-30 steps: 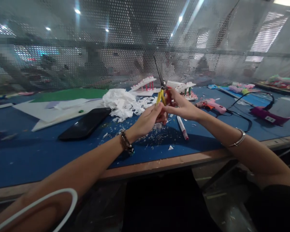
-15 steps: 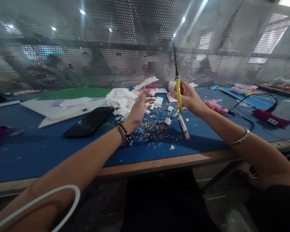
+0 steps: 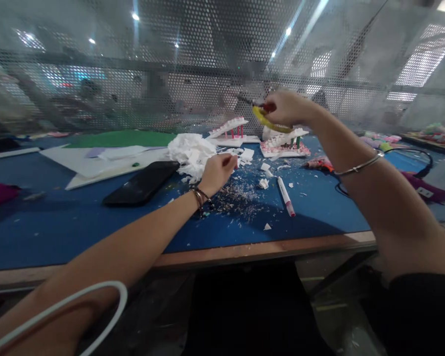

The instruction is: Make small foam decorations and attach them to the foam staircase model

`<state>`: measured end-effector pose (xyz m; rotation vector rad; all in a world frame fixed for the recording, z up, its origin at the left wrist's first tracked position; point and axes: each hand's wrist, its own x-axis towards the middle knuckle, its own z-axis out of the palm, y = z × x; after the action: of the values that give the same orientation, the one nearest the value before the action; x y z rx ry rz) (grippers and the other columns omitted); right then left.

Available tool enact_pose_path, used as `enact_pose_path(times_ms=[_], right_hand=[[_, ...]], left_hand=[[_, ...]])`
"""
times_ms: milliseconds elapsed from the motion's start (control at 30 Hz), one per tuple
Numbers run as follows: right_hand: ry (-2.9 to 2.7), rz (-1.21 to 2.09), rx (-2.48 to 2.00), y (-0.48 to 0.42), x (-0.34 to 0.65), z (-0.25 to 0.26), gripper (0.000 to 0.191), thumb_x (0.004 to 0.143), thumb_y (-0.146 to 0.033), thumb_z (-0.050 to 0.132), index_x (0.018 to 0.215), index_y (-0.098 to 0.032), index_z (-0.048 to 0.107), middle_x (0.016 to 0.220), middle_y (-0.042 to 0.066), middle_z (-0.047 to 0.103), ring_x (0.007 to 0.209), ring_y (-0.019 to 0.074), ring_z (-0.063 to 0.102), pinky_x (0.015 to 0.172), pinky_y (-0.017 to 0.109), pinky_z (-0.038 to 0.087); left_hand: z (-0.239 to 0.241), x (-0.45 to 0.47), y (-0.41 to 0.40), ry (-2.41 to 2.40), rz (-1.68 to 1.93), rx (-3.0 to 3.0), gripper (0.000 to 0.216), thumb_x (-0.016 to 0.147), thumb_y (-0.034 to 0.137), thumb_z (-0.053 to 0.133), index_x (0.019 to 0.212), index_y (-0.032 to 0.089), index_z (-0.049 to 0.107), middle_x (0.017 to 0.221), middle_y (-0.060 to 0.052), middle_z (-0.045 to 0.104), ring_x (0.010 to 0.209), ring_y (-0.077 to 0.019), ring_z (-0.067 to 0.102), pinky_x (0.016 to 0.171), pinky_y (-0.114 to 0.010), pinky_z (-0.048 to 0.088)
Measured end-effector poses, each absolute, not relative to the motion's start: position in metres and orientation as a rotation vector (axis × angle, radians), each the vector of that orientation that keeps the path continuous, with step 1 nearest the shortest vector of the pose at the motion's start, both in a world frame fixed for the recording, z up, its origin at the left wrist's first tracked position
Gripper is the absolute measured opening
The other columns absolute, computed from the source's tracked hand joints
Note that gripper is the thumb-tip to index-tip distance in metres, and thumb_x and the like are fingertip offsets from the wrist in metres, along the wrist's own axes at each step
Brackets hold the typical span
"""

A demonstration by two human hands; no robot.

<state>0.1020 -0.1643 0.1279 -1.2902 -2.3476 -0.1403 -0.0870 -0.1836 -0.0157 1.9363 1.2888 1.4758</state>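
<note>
My right hand (image 3: 287, 107) is raised high above the blue table (image 3: 77, 225), closed on yellow-handled scissors (image 3: 261, 112) whose blades point left. My left hand (image 3: 217, 172) hovers low over the table beside a heap of white foam scraps (image 3: 190, 151). Its fingers are pinched on a small piece that I cannot make out. Small white and pink foam models (image 3: 284, 143) stand just beyond, under my right hand. Fine shavings (image 3: 241, 198) lie scattered in front of my left hand.
A black phone (image 3: 143, 183) lies left of my left hand, a pink-capped marker (image 3: 285, 195) to its right. White and green sheets (image 3: 107, 153) sit at the back left. A pink glue gun (image 3: 321, 164) and black cables lie on the right. A perforated screen (image 3: 207, 64) backs the table.
My right hand has lifted the scissors up and away, tilting the blades from upright to pointing left. My left hand let go of the scissors, then closed into a pinch near the scraps.
</note>
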Motion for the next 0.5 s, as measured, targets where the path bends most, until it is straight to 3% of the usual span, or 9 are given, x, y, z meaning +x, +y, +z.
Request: enact_pose_path(times_ms=[100,200,367,500], right_hand=[[-2.46,-0.329,-1.447,-0.151,0.087,0.129,0.017,0.071,-0.018,0.064,0.059,-0.014,0.052,0.06,0.004,0.048,0.065,0.0162,0.048,0.062,0.031,0.033],[-2.479,-0.259,-1.443,-0.142,0.076,0.127,0.013,0.075,-0.021,0.059,0.065,-0.012,0.056,0.062,0.004,0.048,0.064,0.0142,0.046,0.06,0.029,0.032],[-2.484,-0.123,-1.378,-0.138,0.076,0.128,0.018,0.079,-0.025,0.055,0.068,-0.011,0.059,0.06,0.001,0.042,0.058,0.0105,0.037,0.056,0.028,0.027],[-2.495,-0.031,-1.295,-0.139,0.078,0.132,0.023,0.079,-0.033,0.059,0.068,-0.013,0.059,0.058,-0.001,0.037,0.056,0.0085,0.031,0.054,0.028,0.025]], left_hand=[[-0.02,-0.083,-0.186,1.306,1.378,2.126,0.025,0.072,0.036,0.062,0.056,0.017,0.056,0.049,0.002,0.05,0.049,-0.0102,0.041,0.052,-0.025,0.031],[-0.022,-0.086,-0.181,1.336,1.34,2.225,0.015,0.072,0.03,0.061,0.077,0.016,0.061,0.072,-0.002,0.062,0.054,-0.0105,0.047,0.056,-0.025,0.037],[-0.017,-0.096,-0.158,1.343,1.26,2.34,0.021,0.081,0.033,0.051,0.084,0.014,0.062,0.088,-0.009,0.064,0.073,-0.0162,0.057,0.07,-0.028,0.045],[-0.009,-0.086,-0.143,1.231,1.108,2.444,0.036,0.082,0.036,0.05,0.106,0.011,0.061,0.113,-0.016,0.059,0.087,-0.0188,0.06,0.079,-0.032,0.048]])
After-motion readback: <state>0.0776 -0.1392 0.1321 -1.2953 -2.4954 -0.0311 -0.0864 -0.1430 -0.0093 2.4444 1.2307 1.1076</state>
